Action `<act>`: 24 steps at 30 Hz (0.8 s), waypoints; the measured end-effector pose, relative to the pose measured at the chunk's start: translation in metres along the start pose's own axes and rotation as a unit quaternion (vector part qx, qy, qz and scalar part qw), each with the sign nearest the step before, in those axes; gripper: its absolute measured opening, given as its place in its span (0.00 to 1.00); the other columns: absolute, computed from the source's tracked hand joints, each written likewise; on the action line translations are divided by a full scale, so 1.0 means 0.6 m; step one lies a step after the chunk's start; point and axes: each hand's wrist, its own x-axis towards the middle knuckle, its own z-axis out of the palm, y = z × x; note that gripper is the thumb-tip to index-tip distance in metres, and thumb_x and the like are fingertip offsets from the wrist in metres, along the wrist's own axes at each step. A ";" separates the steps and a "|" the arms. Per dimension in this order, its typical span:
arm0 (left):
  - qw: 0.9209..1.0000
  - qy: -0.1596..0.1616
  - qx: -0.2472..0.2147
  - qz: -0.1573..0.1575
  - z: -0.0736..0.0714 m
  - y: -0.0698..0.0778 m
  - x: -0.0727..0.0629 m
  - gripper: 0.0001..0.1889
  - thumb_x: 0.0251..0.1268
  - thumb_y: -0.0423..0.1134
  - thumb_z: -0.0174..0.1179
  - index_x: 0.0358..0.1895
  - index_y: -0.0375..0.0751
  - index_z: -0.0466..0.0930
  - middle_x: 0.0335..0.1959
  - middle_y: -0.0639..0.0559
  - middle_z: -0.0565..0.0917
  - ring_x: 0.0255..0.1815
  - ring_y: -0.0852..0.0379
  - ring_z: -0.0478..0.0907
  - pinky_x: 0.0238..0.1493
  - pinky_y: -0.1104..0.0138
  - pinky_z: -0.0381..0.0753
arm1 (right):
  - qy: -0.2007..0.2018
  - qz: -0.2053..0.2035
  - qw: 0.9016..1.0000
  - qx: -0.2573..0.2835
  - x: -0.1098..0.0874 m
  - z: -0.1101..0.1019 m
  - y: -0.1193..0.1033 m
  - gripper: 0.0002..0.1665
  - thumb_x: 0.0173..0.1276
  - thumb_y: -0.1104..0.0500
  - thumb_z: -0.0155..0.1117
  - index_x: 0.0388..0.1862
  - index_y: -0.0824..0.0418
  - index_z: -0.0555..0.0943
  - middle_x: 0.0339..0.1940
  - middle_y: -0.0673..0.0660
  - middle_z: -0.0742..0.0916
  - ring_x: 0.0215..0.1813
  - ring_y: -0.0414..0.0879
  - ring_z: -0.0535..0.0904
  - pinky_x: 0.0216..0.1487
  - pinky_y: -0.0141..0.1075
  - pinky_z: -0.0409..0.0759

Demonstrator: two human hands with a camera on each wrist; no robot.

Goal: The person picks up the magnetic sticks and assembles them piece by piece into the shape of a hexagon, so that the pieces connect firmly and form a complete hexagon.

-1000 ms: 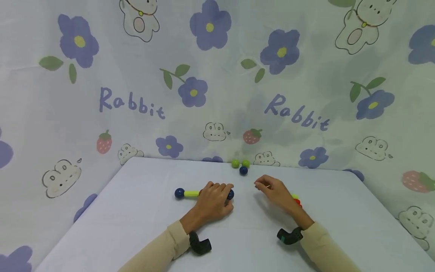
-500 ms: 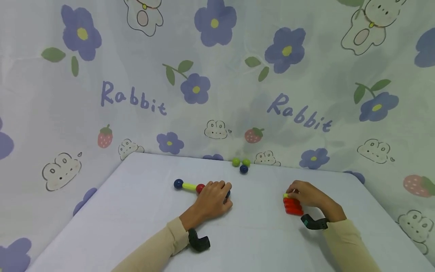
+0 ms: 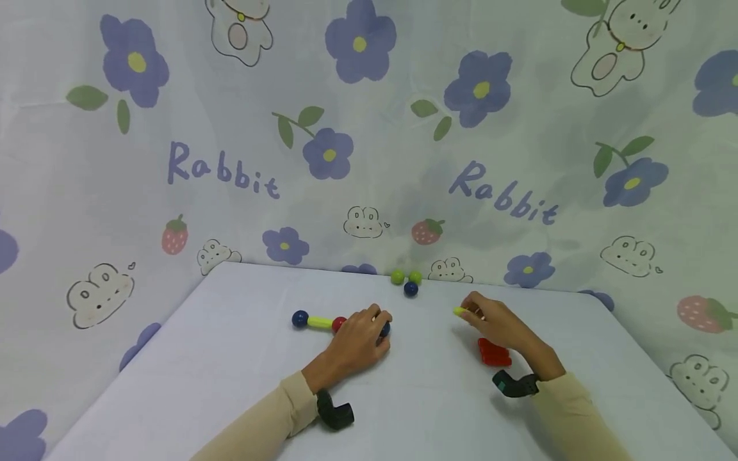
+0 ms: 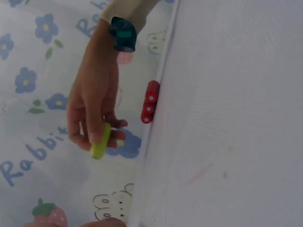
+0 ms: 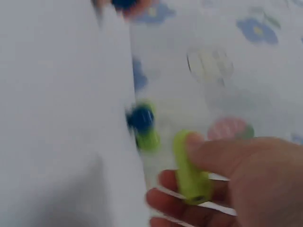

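My left hand (image 3: 356, 342) lies curled over the right part of a joined magnetic rod-and-ball piece. Its left end shows a dark blue ball (image 3: 300, 319), a yellow-green rod (image 3: 319, 323) and a red ball (image 3: 339, 324). Another dark blue ball (image 3: 385, 329) peeks out by the fingers; the part between is hidden under the hand. Above the table, my right hand (image 3: 500, 325) pinches a loose yellow-green magnetic rod (image 5: 189, 165) between thumb and fingers. Several red rods (image 3: 494, 353) lie side by side below that hand, apart from it.
Toward the back edge of the white table (image 3: 426, 410) sit two green balls (image 3: 397, 277) and a dark blue ball (image 3: 410, 289), close together. A patterned cloth (image 3: 369, 166) hangs behind the table.
The right hand reached to the rods at the right, took the yellow-green rod beside the red ones, and lifted it leftward. The left hand stays over the piece, whose left end shifted slightly.
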 end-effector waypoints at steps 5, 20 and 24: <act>0.999 -0.005 -0.032 -0.011 0.001 0.001 0.001 0.16 0.65 0.46 0.63 0.53 0.47 0.77 0.43 0.53 0.82 0.40 0.59 0.80 0.46 0.65 0.83 | 0.024 -0.054 0.994 0.092 0.013 0.067 -0.059 0.11 0.71 0.63 0.63 0.51 0.60 0.78 0.45 0.57 0.86 0.38 0.45 0.79 0.37 0.30 0.80; 0.999 -0.026 -0.047 0.001 -0.003 0.000 0.004 0.21 0.69 0.49 0.61 0.60 0.44 0.78 0.49 0.53 0.83 0.48 0.57 0.80 0.54 0.63 0.81 | 0.094 -0.103 0.974 0.176 0.019 0.162 -0.091 0.14 0.69 0.62 0.67 0.53 0.63 0.81 0.48 0.59 0.86 0.40 0.46 0.81 0.40 0.30 0.82; 0.997 -0.047 -0.057 -0.001 -0.003 -0.001 0.004 0.22 0.69 0.51 0.60 0.60 0.43 0.79 0.49 0.52 0.81 0.48 0.58 0.77 0.53 0.65 0.81 | 0.091 -0.097 0.974 0.183 0.017 0.167 -0.092 0.14 0.70 0.62 0.66 0.53 0.63 0.80 0.48 0.59 0.86 0.39 0.46 0.80 0.39 0.30 0.81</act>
